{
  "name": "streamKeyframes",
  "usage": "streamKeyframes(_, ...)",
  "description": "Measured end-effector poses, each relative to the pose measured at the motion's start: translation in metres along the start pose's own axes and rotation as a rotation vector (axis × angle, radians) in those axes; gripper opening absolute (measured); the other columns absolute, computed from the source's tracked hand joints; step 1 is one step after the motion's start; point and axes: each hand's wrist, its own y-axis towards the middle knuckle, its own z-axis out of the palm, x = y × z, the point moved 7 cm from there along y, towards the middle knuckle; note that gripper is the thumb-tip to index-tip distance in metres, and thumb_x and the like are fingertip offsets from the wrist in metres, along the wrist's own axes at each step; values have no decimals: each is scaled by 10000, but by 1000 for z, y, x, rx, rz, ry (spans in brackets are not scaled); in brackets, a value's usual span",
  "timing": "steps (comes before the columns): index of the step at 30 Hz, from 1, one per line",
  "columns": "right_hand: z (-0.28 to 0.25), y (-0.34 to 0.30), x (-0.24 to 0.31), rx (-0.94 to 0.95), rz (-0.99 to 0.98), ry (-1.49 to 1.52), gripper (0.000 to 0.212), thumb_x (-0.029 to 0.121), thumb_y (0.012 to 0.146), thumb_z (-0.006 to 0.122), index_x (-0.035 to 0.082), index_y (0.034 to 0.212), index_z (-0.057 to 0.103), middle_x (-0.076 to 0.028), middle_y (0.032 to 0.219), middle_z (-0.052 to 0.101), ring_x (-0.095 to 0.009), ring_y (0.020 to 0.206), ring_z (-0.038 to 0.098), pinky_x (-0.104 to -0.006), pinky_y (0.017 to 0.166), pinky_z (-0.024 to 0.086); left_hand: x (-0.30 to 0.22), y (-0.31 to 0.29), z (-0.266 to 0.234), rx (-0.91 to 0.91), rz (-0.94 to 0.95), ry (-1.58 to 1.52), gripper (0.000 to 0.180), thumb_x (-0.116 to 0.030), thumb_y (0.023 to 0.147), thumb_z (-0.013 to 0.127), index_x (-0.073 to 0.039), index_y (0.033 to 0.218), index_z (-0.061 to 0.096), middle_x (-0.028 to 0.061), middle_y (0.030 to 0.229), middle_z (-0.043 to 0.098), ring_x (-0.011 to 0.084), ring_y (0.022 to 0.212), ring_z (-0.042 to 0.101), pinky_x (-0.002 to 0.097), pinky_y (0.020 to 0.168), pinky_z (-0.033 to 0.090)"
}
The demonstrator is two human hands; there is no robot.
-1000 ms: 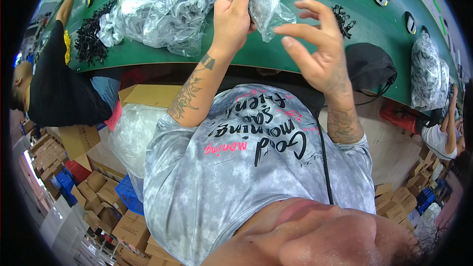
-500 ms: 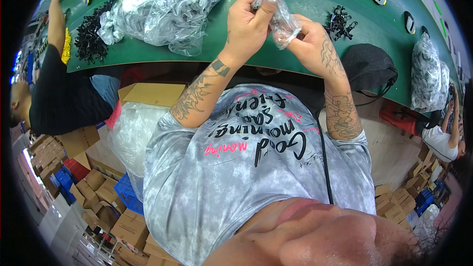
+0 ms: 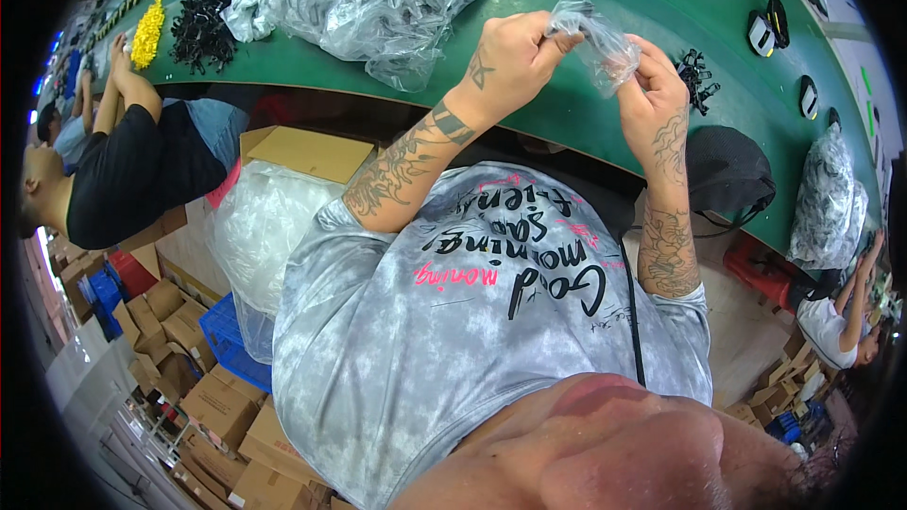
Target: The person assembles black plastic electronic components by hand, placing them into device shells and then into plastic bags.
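Above the green table I hold a small clear plastic bag (image 3: 597,38) stretched between both hands. My left hand (image 3: 518,61) pinches one end of it. At the other end, the fingers of my right hand (image 3: 654,90) are closed on the film. Something dark shows through near the top of the bag, too blurred to name. Just right of my right hand lies a small pile of black plastic clips (image 3: 697,80). Left of my hands rests a large clear bag (image 3: 378,0) packed with grey wrapped pieces.
A black mesh bag (image 3: 727,170) sits at the table edge (image 3: 567,137). Black parts (image 3: 203,24) and yellow parts (image 3: 148,33) are heaped at left. Another filled bag (image 3: 828,198) stands at right. A co-worker (image 3: 142,165) is at left; cartons (image 3: 222,406) lie behind.
The view has shifted, so the table things sit farther right. My hands have drawn slightly apart, and the small bag now stretches more openly between them.
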Motion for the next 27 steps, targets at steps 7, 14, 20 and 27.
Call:
streamKeyframes(7, -10, 6, -9, -130, -14, -139, 196, 139, 912, 655, -6, 994, 759, -168, 1179, 736, -307, 1046, 719, -350, 913, 536, -1, 0, -9, 371, -365, -442, 368, -277, 1027, 655, -20, 771, 709, 38, 704, 698, 58, 541, 608, 203, 450, 441)
streamKeyframes(14, -2, 6, 1, 82, -117, -122, 171, 148, 882, 697, -20, 867, 725, -175, 1196, 722, -315, 1087, 703, -380, 963, 517, 9, 19, -31, -8, 164, -287, 271, -186, 1020, 611, 20, 888, 728, 102, 912, 739, 108, 762, 661, 237, 696, 517)
streamKeyframes(20, 6, -4, -4, 397, -143, -41, 162, 111, 869, 666, -46, 832, 666, -159, 1096, 726, -236, 956, 689, -347, 874, 528, 31, 10, -30, -137, -202, -960, 134, 14, 914, 581, 46, 808, 657, 99, 946, 716, 148, 767, 654, 281, 703, 541)
streamKeyframes(27, -57, 42, -81, 224, 396, -747, 425, 391, 949, 631, -21, 914, 728, -159, 916, 737, -340, 799, 684, -407, 787, 531, -28, -11, -113, -93, -76, 493, 126, -175, 883, 663, -67, 948, 661, 119, 729, 680, 292, 637, 681, 396, 606, 544)
